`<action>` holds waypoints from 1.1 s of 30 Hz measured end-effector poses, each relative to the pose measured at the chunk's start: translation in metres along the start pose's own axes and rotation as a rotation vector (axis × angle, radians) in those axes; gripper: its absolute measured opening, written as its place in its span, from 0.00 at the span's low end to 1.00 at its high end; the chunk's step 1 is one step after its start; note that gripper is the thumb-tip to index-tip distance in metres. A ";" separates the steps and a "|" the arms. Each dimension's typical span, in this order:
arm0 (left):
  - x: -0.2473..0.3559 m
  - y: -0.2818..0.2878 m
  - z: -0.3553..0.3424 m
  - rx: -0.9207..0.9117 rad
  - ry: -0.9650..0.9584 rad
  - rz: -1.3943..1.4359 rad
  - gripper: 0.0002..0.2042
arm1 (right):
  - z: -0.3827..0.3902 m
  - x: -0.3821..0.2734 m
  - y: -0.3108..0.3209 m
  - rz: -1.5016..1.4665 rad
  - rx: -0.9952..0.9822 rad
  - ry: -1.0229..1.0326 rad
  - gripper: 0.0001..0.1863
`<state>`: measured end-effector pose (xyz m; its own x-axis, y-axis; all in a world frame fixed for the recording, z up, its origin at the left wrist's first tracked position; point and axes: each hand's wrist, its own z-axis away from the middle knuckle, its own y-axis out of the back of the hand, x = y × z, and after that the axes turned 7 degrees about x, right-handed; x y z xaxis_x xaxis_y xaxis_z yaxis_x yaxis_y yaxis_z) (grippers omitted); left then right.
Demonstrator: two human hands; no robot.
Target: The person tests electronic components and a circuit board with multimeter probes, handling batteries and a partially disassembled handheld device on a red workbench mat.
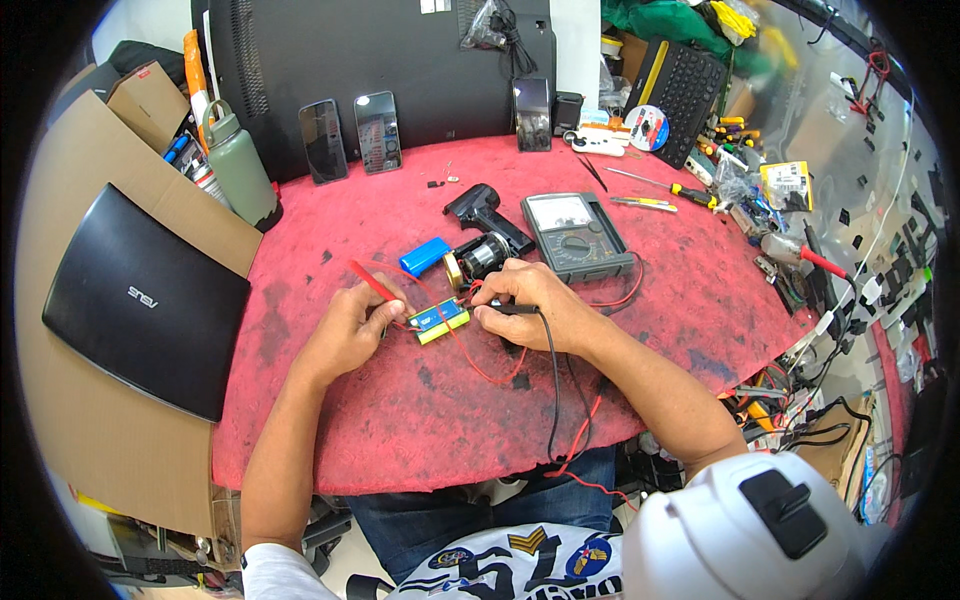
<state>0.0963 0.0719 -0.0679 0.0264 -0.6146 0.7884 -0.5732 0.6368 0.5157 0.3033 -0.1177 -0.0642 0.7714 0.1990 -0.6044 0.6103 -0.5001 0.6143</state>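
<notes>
My left hand (345, 325) pinches a red test probe (372, 281), its back end sticking up past the fingers. In my right hand (548, 312) a black test probe (513, 309) is held close to the right end of a small battery pack (440, 322), which has a blue board on a yellow-green body. The left fingertips are at the pack's other end. Whether either tip touches it I cannot tell. Just beyond lie a blue battery (424, 256), a bare motor (484, 254) with a brass-coloured part, and a black pistol-grip housing (492, 218). An analog multimeter (577, 240) stands behind my right hand.
Red cloth (290, 400) covers the bench. Phones (379, 132) lean against a large black panel at the back. A black laptop lid (150, 300) and a green bottle (240, 170) stand left. Screwdrivers (692, 195), tweezers and a soldering iron (822, 262) lie right. Probe leads hang over the front edge.
</notes>
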 end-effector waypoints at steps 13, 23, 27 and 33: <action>0.001 0.001 -0.001 -0.050 0.101 0.090 0.09 | 0.000 -0.009 0.005 -0.021 0.006 -0.129 0.12; -0.001 -0.002 0.001 -0.041 0.028 0.019 0.07 | 0.000 -0.006 0.004 -0.063 -0.001 -0.124 0.12; 0.005 -0.005 -0.001 -0.021 -0.009 0.009 0.06 | 0.002 -0.008 0.006 -0.022 0.030 -0.118 0.10; 0.002 -0.006 0.002 0.000 -0.045 0.036 0.05 | 0.004 0.005 -0.002 -0.051 0.076 0.008 0.09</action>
<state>0.0986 0.0661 -0.0701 -0.0311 -0.6117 0.7905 -0.5731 0.6589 0.4873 0.3056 -0.1193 -0.0703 0.7411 0.2328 -0.6298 0.6340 -0.5514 0.5422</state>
